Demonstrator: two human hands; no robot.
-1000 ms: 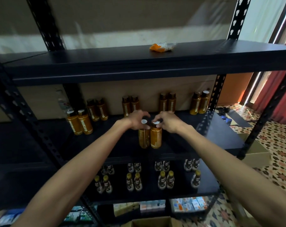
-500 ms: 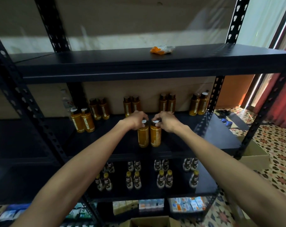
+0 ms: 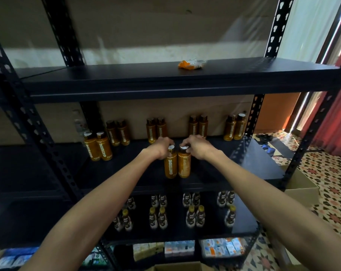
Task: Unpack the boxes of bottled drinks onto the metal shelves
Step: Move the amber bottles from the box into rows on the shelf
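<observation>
A: Largest first. Rack?
B: Black metal rack (image 3: 165, 89), 4 levels in view. Left end and uprights run out of frame; lowest level cut by bottom edge. Left side too dark to read.
A: Boxes?
B: Cardboard box (image 3: 300, 190) on tiled floor (image 3: 331, 173), right of rack, partly behind an upright; inside not visible. 2nd box (image 3: 177, 266) at bottom edge, only its top edge shows, contents n/a.
A: Stock per level?
B: Top: 1 orange wrapper (image 3: 191, 64), crumpled, contents unclear. Mid shelf (image 3: 244, 163): brown OATSIDE bottles, upright, in pairs. That's 4 back pairs (image 3: 156, 130) along the wall, 1 front-left pair (image 3: 97, 146), 1 pair front centre. Next level down: small bottles (image 3: 193, 216), 2 rows of pairs, front row yellow-capped, labels blurred. Lowest: drink cartons (image 3: 179, 248), blurred, brand unreadable.
A: Front-centre pair?
B: Left bottle (image 3: 170, 165) & right bottle (image 3: 184, 163), touching side by side, standing on mid shelf nr its front edge, white caps.
A: Hands?
B: Left hand (image 3: 160, 148) has fingers curled round neck of left bottle. Right hand (image 3: 197, 146) has fingertips bunched round cap of right bottle. Palms face away, so undersides not seen.
</observation>
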